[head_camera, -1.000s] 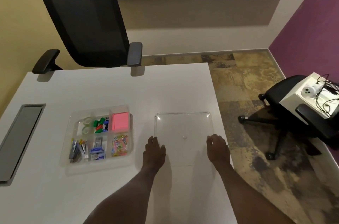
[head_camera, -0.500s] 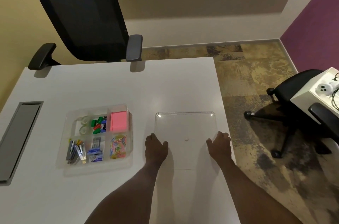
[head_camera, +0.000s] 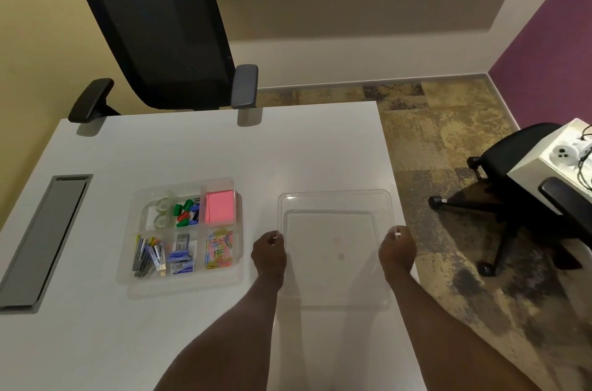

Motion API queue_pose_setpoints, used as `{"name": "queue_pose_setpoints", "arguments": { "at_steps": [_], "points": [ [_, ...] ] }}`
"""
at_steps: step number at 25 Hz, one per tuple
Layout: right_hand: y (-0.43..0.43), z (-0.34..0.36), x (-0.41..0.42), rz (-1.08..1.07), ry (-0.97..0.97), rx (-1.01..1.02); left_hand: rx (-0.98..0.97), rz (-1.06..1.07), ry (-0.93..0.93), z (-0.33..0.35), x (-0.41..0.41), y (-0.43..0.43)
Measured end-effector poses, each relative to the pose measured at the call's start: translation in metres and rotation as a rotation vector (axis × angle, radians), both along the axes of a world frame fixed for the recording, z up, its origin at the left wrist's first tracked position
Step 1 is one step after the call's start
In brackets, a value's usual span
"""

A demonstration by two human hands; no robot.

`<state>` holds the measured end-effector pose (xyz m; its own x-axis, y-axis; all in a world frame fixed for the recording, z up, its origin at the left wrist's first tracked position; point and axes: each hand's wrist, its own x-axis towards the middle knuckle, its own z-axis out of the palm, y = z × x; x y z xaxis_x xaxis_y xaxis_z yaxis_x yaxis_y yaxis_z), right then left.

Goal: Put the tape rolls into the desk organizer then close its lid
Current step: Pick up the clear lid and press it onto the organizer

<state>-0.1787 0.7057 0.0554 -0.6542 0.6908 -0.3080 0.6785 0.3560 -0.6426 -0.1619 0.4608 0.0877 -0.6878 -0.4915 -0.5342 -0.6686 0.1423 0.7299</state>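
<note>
A clear desk organizer (head_camera: 131, 262) stands open on the white desk, left of my hands. Two clear tape rolls (head_camera: 161, 213) lie in its back left compartment. The clear lid (head_camera: 333, 208) is to the right of the organizer, near the desk's right edge. My left hand (head_camera: 268, 251) grips the lid's left rim and my right hand (head_camera: 397, 249) grips its right rim. The lid appears raised a little off the desk, tilted toward me.
The organizer also holds green and red caps, a pink note pad (head_camera: 220, 211), staples, clips and paper clips. A grey cable tray (head_camera: 45, 240) is set in the desk at left. A black chair (head_camera: 160, 35) stands behind the desk, another chair (head_camera: 519, 166) at right.
Both hands have closed on the lid's side rims and lifted it slightly; earlier they rested flat at its near edge. The camera view has shifted a little.
</note>
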Motion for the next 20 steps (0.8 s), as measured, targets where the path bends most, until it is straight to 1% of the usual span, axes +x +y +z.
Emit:
{"name": "queue_pose_setpoints", "arguments": {
  "at_steps": [5, 8, 12, 15, 20],
  "points": [
    [-0.007, 0.027, 0.006, 0.066, 0.098, 0.017, 0.061, 0.038, 0.134, 0.026, 0.004, -0.020],
    [-0.013, 0.040, 0.011, 0.152, 0.127, 0.021, 0.098, 0.034, 0.150, 0.042, 0.002, -0.044],
    [-0.042, 0.059, 0.019, 0.291, 0.186, 0.055, 0.038, 0.003, 0.186, 0.064, 0.004, -0.082],
    [-0.078, 0.073, 0.022, 0.293, 0.264, 0.048, 0.005, -0.013, 0.234, 0.085, 0.005, -0.118],
    [-0.148, 0.111, 0.018, 0.392, 0.397, 0.058, -0.079, 0.030, 0.383, 0.123, 0.003, -0.187]
  ]
}}
